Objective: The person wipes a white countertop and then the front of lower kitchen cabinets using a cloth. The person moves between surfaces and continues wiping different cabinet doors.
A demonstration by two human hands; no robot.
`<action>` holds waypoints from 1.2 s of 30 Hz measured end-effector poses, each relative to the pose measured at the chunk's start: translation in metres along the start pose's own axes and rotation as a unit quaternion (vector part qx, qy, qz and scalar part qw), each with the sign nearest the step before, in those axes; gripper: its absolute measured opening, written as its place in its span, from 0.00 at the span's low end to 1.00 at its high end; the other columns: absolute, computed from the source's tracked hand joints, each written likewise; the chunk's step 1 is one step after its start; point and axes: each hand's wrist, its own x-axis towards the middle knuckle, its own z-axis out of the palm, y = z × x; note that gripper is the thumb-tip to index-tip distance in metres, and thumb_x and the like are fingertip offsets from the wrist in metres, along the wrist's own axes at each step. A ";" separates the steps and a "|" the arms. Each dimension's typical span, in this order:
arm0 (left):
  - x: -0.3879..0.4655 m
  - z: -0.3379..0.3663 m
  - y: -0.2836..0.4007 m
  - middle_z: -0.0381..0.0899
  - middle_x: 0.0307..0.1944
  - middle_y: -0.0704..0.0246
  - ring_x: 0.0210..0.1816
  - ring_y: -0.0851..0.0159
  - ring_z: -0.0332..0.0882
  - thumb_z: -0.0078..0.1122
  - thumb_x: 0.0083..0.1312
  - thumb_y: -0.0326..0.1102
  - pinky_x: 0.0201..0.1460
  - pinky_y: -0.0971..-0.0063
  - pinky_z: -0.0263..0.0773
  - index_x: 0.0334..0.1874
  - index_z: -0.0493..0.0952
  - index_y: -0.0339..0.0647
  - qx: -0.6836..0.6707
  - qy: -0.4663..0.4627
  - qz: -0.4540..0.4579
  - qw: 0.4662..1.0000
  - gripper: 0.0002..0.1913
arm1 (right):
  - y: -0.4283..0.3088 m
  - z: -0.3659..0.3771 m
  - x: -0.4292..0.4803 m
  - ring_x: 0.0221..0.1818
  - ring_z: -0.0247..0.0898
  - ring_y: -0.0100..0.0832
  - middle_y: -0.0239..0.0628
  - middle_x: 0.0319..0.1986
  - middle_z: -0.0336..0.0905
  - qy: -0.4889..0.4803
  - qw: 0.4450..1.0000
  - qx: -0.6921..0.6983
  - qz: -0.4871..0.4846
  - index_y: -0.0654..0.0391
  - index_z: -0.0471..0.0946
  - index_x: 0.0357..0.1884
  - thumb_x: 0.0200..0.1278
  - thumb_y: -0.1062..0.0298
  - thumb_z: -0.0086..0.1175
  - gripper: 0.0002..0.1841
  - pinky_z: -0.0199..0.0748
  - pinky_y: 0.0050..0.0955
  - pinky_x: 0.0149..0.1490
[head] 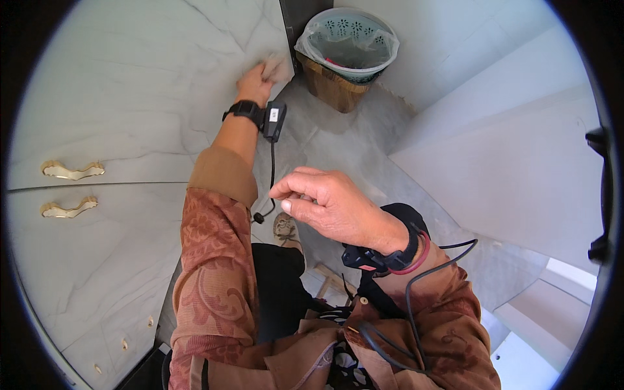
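My left hand is stretched out against a marble-patterned cabinet door, close to its edge. It presses a pale, crumpled cloth, blurred, onto that surface. In front of my body hangs my right hand, fingers loosely curled and thumb a little apart from them. Nothing shows in the right hand. A black device with a cable is strapped to my left wrist, and another black device to my right wrist.
A light-green plastic basket lined with a clear bag stands in the corner beyond my left hand, above a brown wood-patterned bin. Gold handles stick out from the cabinet at left. A white panel rises at right. One loose cable loops by my right arm.
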 end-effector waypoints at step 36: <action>-0.272 -0.299 0.310 0.81 0.54 0.59 0.52 0.61 0.82 0.53 0.76 0.32 0.52 0.67 0.80 0.61 0.71 0.29 -0.461 0.315 0.128 0.820 0.17 | 0.022 0.009 0.006 0.36 0.77 0.28 0.40 0.32 0.83 -0.018 0.998 0.057 0.014 0.64 0.82 0.46 0.66 0.67 0.55 0.13 0.74 0.28 0.44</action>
